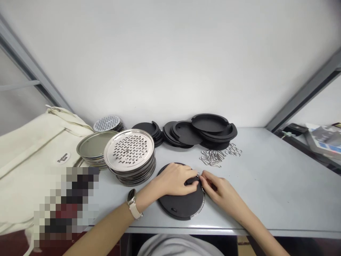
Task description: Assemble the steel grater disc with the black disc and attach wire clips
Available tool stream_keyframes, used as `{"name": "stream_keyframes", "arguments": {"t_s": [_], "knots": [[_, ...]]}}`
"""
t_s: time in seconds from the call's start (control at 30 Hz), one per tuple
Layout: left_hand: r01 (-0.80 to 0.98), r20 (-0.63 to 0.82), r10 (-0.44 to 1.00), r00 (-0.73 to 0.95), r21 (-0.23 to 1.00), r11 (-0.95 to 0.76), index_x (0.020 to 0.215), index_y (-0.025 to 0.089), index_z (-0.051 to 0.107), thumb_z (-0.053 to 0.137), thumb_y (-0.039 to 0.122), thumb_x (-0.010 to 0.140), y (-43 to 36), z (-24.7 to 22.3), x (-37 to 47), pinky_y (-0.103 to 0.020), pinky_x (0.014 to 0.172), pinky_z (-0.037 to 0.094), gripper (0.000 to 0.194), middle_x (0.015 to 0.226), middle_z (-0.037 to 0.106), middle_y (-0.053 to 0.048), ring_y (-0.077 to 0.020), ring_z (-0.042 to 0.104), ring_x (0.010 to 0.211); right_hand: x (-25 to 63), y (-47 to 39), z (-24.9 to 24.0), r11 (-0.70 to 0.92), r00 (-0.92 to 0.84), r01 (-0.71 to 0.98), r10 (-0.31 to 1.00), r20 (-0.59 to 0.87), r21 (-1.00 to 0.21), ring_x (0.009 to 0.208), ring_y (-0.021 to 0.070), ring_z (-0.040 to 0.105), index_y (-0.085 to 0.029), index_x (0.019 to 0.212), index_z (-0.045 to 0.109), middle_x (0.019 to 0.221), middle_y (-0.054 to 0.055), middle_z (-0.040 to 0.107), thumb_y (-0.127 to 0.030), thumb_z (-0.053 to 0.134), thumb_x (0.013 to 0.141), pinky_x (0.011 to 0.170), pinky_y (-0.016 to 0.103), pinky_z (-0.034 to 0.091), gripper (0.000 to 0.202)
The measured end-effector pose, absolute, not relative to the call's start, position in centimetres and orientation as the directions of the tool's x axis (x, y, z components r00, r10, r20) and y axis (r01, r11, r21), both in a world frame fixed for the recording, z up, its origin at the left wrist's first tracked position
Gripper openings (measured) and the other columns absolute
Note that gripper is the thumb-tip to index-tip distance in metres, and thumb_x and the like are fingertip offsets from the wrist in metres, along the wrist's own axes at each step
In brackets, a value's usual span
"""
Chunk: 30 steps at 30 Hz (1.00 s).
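A round black disc (181, 206) lies flat near the table's front edge, with bright metal showing along its right rim. My left hand (173, 179) rests over its top, the thumb and forefinger curled around the dark opening near the upper right rim. At that same rim my right hand (217, 188) pinches a small metal clip (198, 174), mostly hidden by fingertips. A pile of wire clips (212, 157) lies just beyond, with several more ring-shaped clips (233, 150) to its right.
Left of the disc are a stack of perforated metal grater discs (129, 151), a stack of plain metal discs (96, 144) and another grater stack (107, 123). Black discs (146, 128) and rimmed black covers (211, 122) stand along the wall. A cream cloth bag (34, 153) covers the left side.
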<state>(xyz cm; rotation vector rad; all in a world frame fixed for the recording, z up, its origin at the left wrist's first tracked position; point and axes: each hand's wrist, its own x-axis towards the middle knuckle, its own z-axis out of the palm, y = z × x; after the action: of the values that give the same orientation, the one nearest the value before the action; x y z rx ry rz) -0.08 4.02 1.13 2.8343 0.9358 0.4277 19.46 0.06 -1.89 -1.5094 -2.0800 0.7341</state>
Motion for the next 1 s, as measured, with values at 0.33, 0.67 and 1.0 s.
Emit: {"name": "stream_keyframes", "arguments": {"t_s": [0.33,0.67,1.0], "knots": [[0.528,0.247,0.571,0.783,0.222,-0.82,0.083,0.02,0.06,0.049,0.031,0.087,4.13,1.06,-0.06,-0.026,0.059,0.036,0.016,0.083,0.066,0.001,-0.0152,0.062,0.074,19.43,-0.06,-1.94,0.315,-0.33,0.716,0.939,0.096,-0.623,0.058,0.0181,0.054,-0.024,0.082,0.044,0.067,0.0,0.057,-0.037,0.028,0.098,0.058,0.027,0.034,0.027],[0.551,0.237,0.586,0.775,0.2,-0.81,0.082,0.02,0.059,0.049,0.033,0.088,4.03,1.01,-0.14,-0.027,0.058,0.036,0.017,0.079,0.065,0.001,-0.0152,0.062,0.072,19.62,0.4,-1.9,0.325,-0.362,0.758,0.931,0.051,-0.565,0.052,0.0171,0.049,-0.024,0.073,0.036,0.059,-0.002,0.049,-0.036,0.028,0.097,0.054,0.026,0.032,0.028],[0.542,0.228,0.58,0.782,0.21,-0.814,0.084,0.02,0.058,0.049,0.032,0.088,3.97,1.0,-0.2,-0.027,0.057,0.034,0.016,0.083,0.067,0.001,-0.0161,0.063,0.075,19.42,0.37,-1.47,0.334,-0.378,0.76,0.925,0.039,-0.558,0.055,0.0184,0.053,-0.023,0.077,0.039,0.063,0.0,0.054,-0.033,0.025,0.098,0.056,0.027,0.033,0.027]]}}
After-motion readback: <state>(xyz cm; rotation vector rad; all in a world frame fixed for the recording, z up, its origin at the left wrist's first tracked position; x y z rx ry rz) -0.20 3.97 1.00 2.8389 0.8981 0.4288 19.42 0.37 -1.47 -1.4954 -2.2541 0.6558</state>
